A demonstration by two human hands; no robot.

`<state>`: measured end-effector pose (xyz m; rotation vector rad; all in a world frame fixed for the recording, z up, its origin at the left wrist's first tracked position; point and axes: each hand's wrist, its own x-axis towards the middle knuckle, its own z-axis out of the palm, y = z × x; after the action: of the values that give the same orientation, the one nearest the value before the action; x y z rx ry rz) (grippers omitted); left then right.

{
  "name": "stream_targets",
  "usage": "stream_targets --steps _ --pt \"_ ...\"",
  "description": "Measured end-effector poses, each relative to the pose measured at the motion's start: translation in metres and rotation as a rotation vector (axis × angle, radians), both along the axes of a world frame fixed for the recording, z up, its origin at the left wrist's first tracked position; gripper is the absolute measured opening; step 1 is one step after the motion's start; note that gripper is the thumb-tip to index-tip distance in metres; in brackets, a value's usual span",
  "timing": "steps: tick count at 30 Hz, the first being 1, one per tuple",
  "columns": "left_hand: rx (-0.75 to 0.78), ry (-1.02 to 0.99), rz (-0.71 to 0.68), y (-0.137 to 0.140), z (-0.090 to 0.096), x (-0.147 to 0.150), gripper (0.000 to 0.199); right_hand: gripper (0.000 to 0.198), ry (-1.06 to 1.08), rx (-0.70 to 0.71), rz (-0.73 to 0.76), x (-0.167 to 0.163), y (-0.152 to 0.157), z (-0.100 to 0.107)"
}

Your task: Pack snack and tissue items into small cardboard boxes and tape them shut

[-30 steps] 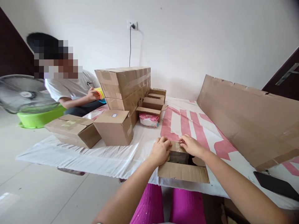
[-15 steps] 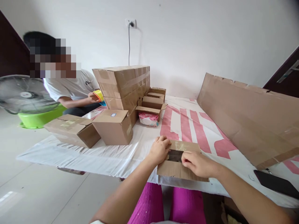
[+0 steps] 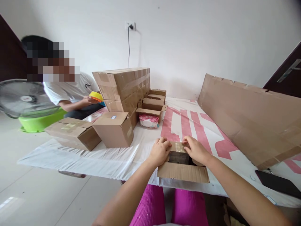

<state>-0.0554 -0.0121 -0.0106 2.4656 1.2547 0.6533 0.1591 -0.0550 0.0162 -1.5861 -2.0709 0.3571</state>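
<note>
A small cardboard box lies in front of me at the table's near edge, its top parted so that a dark inside shows. My left hand is closed over the left end of the box, fingers at its far left corner. My right hand pinches the far flap, beside a strip of shiny tape, with its fingertips. The near flap leans out towards my lap. What lies inside is too dark to make out.
Two closed cardboard boxes stand left, before a stack of taped boxes. Nearby are open boxes and a pink wipes pack. A large cardboard sheet and black phone are right. Another person holds yellow tape.
My right hand has moved from the box's middle opening up to the far flap. The gap between the flaps has widened. My left hand has stayed at the left end.
</note>
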Motion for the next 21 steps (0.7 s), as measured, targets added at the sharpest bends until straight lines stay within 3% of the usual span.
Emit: stream_targets --steps 9,16,21 --pt "-0.017 -0.004 0.006 0.0 -0.001 -0.001 0.025 0.039 -0.08 -0.006 0.074 -0.004 -0.001 0.005" --pt "-0.03 -0.016 0.003 0.0 0.001 0.001 0.025 0.021 -0.081 0.12 0.0 0.01 0.01 0.0" --pt "-0.029 -0.009 0.007 0.0 0.003 0.001 0.025 0.023 -0.245 0.159 0.085 -0.004 0.015 -0.001"
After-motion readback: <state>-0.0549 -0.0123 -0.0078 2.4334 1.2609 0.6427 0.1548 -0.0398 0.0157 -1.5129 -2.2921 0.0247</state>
